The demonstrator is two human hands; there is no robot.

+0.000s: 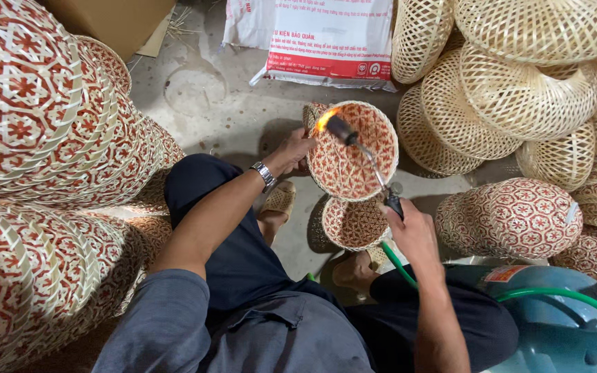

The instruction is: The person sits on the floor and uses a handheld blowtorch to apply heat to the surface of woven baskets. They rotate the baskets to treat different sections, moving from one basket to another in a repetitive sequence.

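My left hand (296,150) grips the rim of a round woven basket (349,166) with a red and cream pattern, holding it tilted with its opening toward me. My right hand (412,231) holds a gas torch (366,156) by its handle. The torch's long metal tube reaches up into the basket, and its flame (325,119) burns orange at the basket's upper left rim. A green hose (540,294) runs from the torch handle to a blue gas cylinder (561,331) at the lower right. A second, smaller patterned basket (354,224) rests on the floor between my feet.
Tall stacks of red-patterned baskets (43,138) fill the left side. Plain pale woven baskets (519,83) are piled at the upper right, with more patterned ones (513,215) below them. A white and red printed sack (326,41) lies on the concrete floor (209,103) ahead.
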